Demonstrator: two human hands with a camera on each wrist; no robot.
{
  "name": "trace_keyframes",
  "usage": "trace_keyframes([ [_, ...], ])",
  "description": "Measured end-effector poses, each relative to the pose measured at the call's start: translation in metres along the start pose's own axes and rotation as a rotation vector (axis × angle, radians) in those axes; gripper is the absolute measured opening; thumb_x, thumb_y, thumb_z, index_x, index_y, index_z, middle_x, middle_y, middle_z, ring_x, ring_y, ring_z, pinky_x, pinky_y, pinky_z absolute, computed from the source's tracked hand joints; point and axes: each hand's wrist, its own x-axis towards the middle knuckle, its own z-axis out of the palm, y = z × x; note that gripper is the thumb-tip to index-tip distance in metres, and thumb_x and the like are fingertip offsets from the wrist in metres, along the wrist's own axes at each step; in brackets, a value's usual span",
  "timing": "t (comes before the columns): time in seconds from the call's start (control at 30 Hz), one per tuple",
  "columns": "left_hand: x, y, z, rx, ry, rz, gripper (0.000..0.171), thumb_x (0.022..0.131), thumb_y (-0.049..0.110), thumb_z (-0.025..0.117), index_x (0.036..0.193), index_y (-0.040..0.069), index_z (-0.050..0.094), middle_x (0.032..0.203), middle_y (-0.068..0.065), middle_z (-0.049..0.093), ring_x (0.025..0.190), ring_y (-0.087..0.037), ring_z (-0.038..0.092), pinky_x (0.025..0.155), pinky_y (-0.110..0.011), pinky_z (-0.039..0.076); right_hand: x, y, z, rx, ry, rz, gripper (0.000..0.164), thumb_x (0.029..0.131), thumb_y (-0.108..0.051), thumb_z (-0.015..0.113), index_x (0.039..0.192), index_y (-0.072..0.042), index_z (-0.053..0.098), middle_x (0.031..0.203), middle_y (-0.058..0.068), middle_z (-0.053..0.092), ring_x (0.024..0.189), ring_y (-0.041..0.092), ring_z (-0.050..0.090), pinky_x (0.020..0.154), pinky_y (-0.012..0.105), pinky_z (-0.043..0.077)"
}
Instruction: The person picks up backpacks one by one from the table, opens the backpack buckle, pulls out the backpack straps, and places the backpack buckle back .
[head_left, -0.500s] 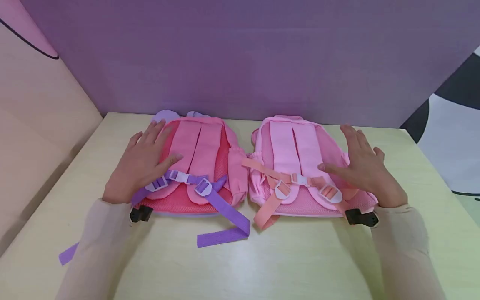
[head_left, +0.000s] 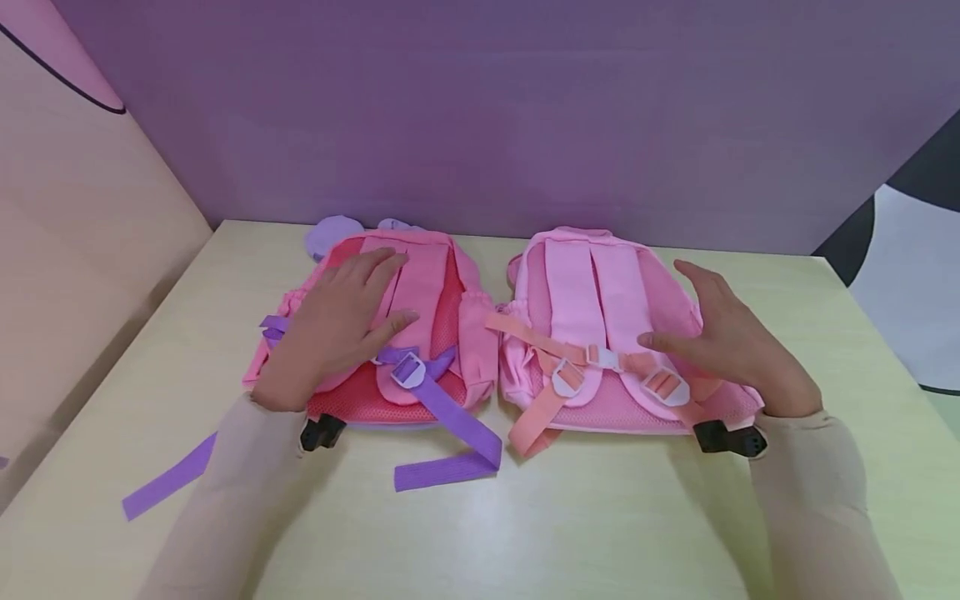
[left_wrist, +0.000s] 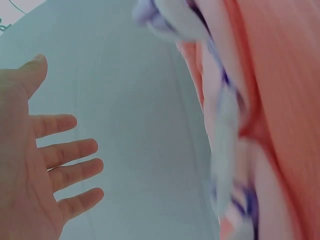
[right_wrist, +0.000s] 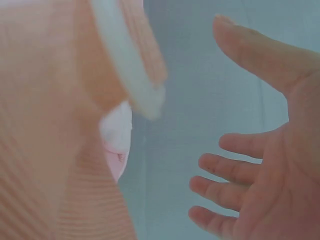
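Observation:
Two children's backpacks lie side by side on the table, strap sides up. Over the left part of the coral-pink backpack [head_left: 420, 287] is my left hand [head_left: 337, 321], its fingers extended and its palm holding nothing; in the left wrist view the fingers [left_wrist: 72, 150] are spread apart from the bag. My right hand [head_left: 738, 346] hovers at the right side of the light pink backpack [head_left: 570, 283], thumb toward its straps. The right wrist view shows those fingers [right_wrist: 225, 170] loosely extended, with orange webbing [right_wrist: 100, 190] close by.
A purple strap [head_left: 457, 425] trails from the coral backpack toward the table's front, and another purple strap end [head_left: 168, 483] lies by the left sleeve. An orange strap [head_left: 536, 421] loops off the light pink bag. Behind the table [head_left: 510, 533] stands a purple panel [head_left: 495, 125].
My left hand has shifted to the right, over the coral backpack, uncovering its left side and more of the purple strap end. The right hand stays nearly where it was, its fingers slightly more bent.

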Motion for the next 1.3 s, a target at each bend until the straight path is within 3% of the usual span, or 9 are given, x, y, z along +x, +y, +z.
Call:
trace_keyframes([
  [0.23, 0.018, 0.032, 0.016, 0.013, -0.002, 0.081, 0.066, 0.091, 0.045, 0.056, 0.142, 0.005, 0.04, 0.143, -0.017, 0.044, 0.131, -0.032, 0.044, 0.104, -0.048, 0.041, 0.002, 0.0, 0.009, -0.06, -0.008, -0.009, 0.098, 0.078, -0.044, 0.074, 0.149, -0.004, 0.019, 0.15, 0.025, 0.019, 0.134, 0.046, 0.019, 0.098, 0.069, 0.032],
  [0.53, 0.041, 0.076, 0.041, -0.093, 0.024, 0.184, 0.06, 0.093, 0.045, 0.054, 0.139, 0.007, 0.043, 0.138, -0.013, 0.049, 0.129, -0.028, 0.047, 0.103, -0.042, 0.042, 0.003, -0.002, 0.014, -0.076, -0.054, -0.014, 0.104, 0.074, -0.051, 0.075, 0.148, -0.003, 0.02, 0.151, 0.027, 0.011, 0.133, 0.048, 0.015, 0.096, 0.069, 0.034],
  [0.87, 0.055, 0.123, 0.071, -0.119, 0.015, 0.22, 0.054, 0.093, 0.043, 0.053, 0.135, 0.009, 0.046, 0.135, -0.009, 0.052, 0.124, -0.022, 0.05, 0.1, -0.034, 0.044, 0.002, 0.004, 0.021, -0.04, -0.119, -0.033, 0.102, 0.079, -0.051, 0.071, 0.149, -0.006, 0.012, 0.155, 0.023, 0.002, 0.13, 0.05, 0.029, 0.099, 0.068, 0.031],
  [1.1, 0.065, 0.148, 0.081, -0.123, -0.088, 0.202, 0.053, 0.093, 0.04, 0.052, 0.138, 0.013, 0.044, 0.137, -0.004, 0.05, 0.125, -0.018, 0.049, 0.101, -0.03, 0.043, -0.001, 0.009, 0.025, -0.074, -0.091, -0.079, 0.097, 0.08, -0.045, 0.071, 0.147, -0.002, 0.017, 0.152, 0.027, 0.01, 0.123, 0.052, 0.038, 0.096, 0.066, 0.036],
  [1.3, 0.066, 0.155, 0.088, -0.105, -0.16, 0.215, 0.056, 0.092, 0.038, 0.055, 0.14, 0.012, 0.042, 0.134, -0.003, 0.051, 0.123, -0.016, 0.05, 0.098, -0.028, 0.044, -0.003, 0.015, 0.029, -0.039, -0.099, -0.105, 0.096, 0.079, -0.039, 0.074, 0.147, -0.001, 0.018, 0.151, 0.025, 0.015, 0.134, 0.047, 0.022, 0.1, 0.065, 0.033],
])
